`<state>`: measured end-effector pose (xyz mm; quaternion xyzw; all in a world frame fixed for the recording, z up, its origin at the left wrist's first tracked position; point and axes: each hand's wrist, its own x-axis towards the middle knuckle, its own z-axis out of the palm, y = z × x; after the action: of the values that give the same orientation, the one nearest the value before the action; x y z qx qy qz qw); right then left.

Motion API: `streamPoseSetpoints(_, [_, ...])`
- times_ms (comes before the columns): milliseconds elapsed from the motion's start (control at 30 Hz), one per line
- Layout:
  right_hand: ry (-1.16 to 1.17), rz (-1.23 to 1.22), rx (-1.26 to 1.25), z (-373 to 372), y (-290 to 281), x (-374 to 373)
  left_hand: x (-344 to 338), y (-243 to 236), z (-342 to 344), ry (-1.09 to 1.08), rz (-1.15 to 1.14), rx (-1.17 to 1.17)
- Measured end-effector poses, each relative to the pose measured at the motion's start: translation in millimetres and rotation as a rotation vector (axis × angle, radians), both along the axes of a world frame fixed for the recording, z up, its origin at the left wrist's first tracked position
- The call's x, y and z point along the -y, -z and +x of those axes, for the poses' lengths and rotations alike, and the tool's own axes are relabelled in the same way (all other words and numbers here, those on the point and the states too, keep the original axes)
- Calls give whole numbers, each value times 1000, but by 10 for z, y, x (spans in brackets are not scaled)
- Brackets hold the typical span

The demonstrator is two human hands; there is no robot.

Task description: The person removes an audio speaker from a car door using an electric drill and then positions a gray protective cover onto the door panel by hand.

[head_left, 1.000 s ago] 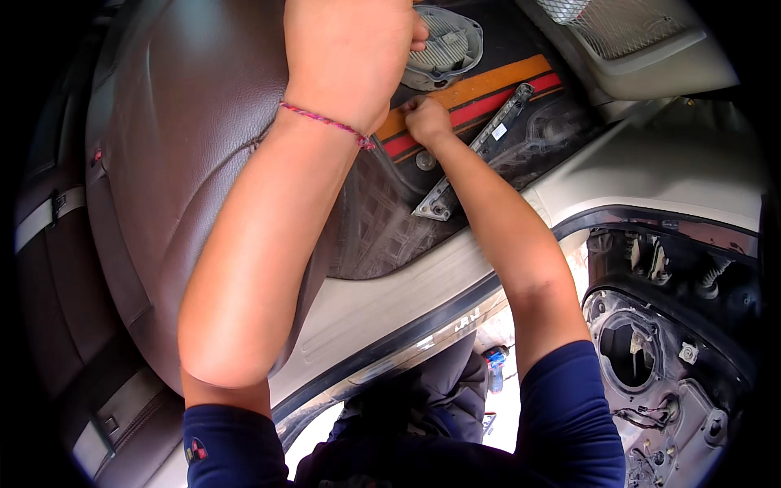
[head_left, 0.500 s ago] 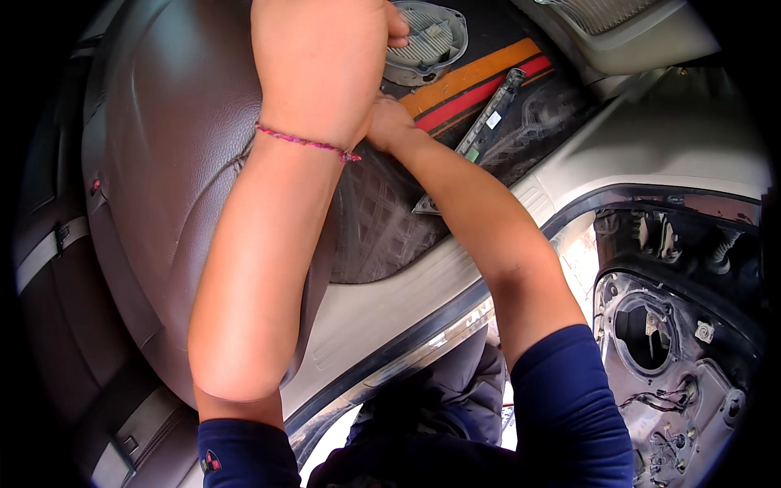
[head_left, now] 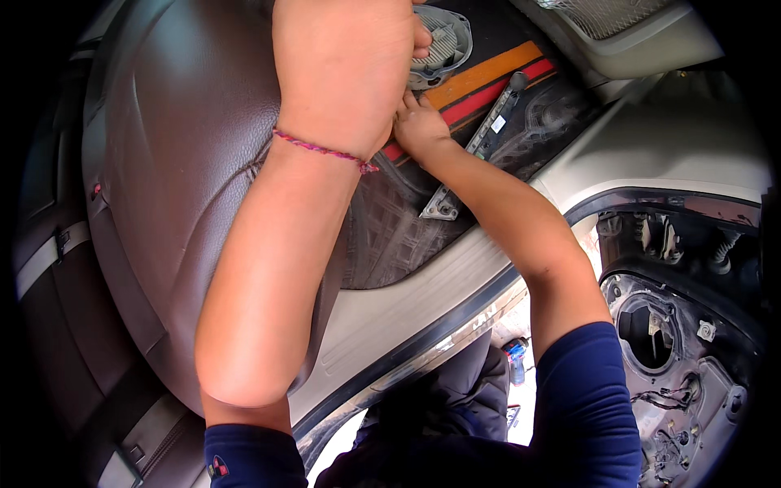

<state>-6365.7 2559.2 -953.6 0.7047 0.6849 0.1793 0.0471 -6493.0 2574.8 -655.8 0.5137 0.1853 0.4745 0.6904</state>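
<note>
My left hand point(head_left: 346, 69), with a braided pink-and-purple bracelet point(head_left: 321, 152) at its wrist, reaches to the top edge beside the brown leather seat point(head_left: 191, 114). Its visible fingertips curl inward; whatever they hold is hidden. Lower and to the right, my right hand point(head_left: 423, 130) is down by the striped floor, two fingers showing apart and the rest behind my left hand. Just beyond the hands lies a round speaker-like part point(head_left: 446, 49) with a ribbed grey face. A long narrow trim strip point(head_left: 480, 146) lies diagonally on the floor, behind and beside my right forearm.
A beige door sill point(head_left: 390, 305) crosses below the seat. At right hangs a stripped car door point(head_left: 691, 398) with a round hole and loose wires. A blue power tool point(head_left: 516, 358) shows on the ground outside. Beige trim with a mesh grille point(head_left: 598, 15) is at upper right.
Both hands have shifted a little to the right. More of my right hand's fingers now show, and the blue power tool has come into sight beside my right arm.
</note>
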Motion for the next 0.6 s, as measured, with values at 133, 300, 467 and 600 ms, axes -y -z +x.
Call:
streamPoseSetpoints(133, [354,-532,-133,9,-576,191,-69,111,56,9,99,33])
streamPoseSetpoints(300, [451,-315,-291,142,-245,186,-74,106,96,16,69,5])
streamPoseSetpoints(467, [408,-201,-345,83,-134,41,-71,126,94,18,72,3])
streamPoseSetpoints(600, [445,-261,-318,-79,-201,56,-4,82,41,-16,36,-53])
